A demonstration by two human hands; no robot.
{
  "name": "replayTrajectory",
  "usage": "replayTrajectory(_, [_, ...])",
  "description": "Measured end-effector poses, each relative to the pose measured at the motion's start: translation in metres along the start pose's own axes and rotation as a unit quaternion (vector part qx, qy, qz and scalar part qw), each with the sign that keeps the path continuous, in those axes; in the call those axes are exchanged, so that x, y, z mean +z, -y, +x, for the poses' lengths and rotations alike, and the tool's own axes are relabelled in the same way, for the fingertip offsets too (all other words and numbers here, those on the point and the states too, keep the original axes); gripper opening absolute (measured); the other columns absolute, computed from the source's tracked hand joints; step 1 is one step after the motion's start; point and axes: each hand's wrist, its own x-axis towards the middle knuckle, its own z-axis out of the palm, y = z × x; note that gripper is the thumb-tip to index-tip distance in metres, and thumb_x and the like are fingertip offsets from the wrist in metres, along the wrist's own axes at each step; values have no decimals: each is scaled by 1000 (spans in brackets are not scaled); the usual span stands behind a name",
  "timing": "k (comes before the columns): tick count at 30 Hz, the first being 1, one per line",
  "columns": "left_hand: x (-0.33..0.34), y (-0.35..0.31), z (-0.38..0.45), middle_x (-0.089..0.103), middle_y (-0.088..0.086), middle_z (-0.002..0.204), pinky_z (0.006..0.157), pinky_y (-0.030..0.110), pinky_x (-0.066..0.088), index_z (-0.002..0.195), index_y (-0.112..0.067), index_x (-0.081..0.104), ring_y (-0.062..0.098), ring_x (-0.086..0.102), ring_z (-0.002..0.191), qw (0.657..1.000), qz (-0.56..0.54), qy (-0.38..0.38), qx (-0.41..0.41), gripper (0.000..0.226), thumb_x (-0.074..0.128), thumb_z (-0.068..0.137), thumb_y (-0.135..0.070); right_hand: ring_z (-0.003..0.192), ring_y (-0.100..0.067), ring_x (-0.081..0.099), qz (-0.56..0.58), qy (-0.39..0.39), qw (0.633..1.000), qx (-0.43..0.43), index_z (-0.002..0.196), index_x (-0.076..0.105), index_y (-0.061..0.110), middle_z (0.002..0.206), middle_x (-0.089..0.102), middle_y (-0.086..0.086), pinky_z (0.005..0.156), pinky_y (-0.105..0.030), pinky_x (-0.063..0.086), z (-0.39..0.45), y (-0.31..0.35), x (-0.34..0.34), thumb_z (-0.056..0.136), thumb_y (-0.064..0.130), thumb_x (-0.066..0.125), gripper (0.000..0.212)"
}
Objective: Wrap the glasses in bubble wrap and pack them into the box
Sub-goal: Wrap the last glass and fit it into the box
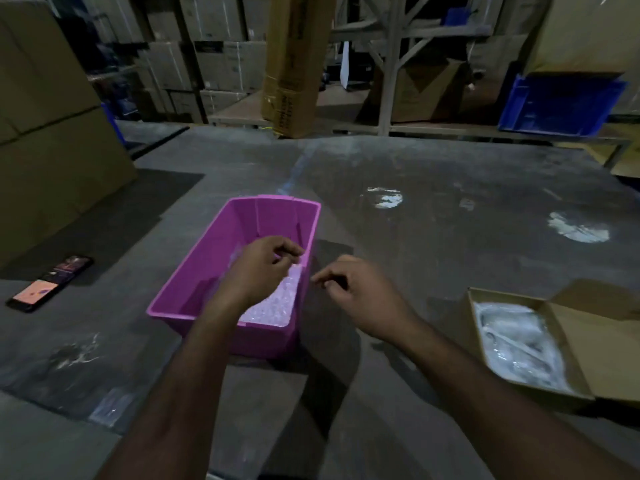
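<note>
Over the pink bin (194, 271), the left hand (258, 271) hangs with fingers curled above bubble wrap (277, 303), while the right hand (356, 296) just right of it pinches thumb to forefinger, and whether either holds anything I cannot tell.

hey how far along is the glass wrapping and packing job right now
Done, it seems: the cardboard box on the right already holds clear wrapped bundles, though I can't count them. In hand: the left hand is over the pink bin, where bubble wrap lies; the right hand hovers beside the bin, fingers curled, seemingly holding nothing. Left: no bare glass is visible, and the box is open.
</note>
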Motion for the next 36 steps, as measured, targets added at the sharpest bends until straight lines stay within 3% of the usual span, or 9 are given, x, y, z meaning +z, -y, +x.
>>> replayTrajectory(4, [-29,56,18,76,10,85,73,39,57,92,-10,76,23,68,73,987,132,4,-90,15,61,92,-8,110,-22,64,-112,43,992,-42,113,76,16,115,73,-3,94,-36,51,36,32,45,89,10,54,33])
replayTrajectory(12, [-27,98,46,73,8,120,87,30,49,121,-15,74,23,67,101,899,321,283,-97,30,71,95,-30,101,-32,66,-347,243,906,-7,101,68,4,106,71,-16,70,-34,39,66,64,79,80,-7,64,24])
replayTrajectory(15, [-22,110,51,74,7,120,86,27,51,123,-13,73,16,64,91,866,349,341,-109,36,75,92,-30,100,-33,65,-363,239,901,-2,81,61,6,103,70,-15,70,-34,38,70,65,84,81,-8,60,14])
replayTrajectory(17, [-20,118,55,76,4,115,93,33,56,121,-13,74,16,70,95,843,380,363,-116,37,80,88,-28,92,-31,64,-362,227,904,2,63,41,13,91,67,-13,68,-34,38,73,62,89,79,-9,61,33])
replayTrajectory(21, [-18,118,55,78,7,105,83,37,59,111,-11,77,18,66,74,816,413,386,-122,31,84,84,-23,75,-27,44,-356,194,914,-18,59,29,15,63,37,-1,68,-35,33,74,55,95,82,-7,55,41])
replayTrajectory(23, [-17,111,52,76,13,111,75,37,57,108,-4,76,20,62,72,821,412,373,-129,33,83,85,-26,74,-27,44,-360,185,914,-14,59,31,15,61,33,0,67,-35,32,74,53,98,81,-7,55,39])
replayTrajectory(26, [-18,100,47,73,16,115,70,31,49,113,3,70,25,66,84,843,390,341,-143,39,76,91,-29,84,-29,59,-326,156,932,1,77,64,11,82,63,-4,68,-34,42,75,47,103,83,-4,56,18])
replayTrajectory(31, [-35,106,50,76,7,95,67,31,48,93,-10,75,21,63,73,930,326,132,-110,33,79,85,-42,111,-24,61,-186,39,981,34,117,74,15,117,71,-6,92,-41,54,73,41,102,88,6,53,37])
replayTrajectory(36, [-50,87,48,75,-4,77,61,27,50,77,-22,75,8,63,64,999,24,-27,-34,13,88,77,-24,112,-13,56,-62,-120,988,75,121,71,16,117,66,2,97,-31,46,59,40,83,97,15,57,28])
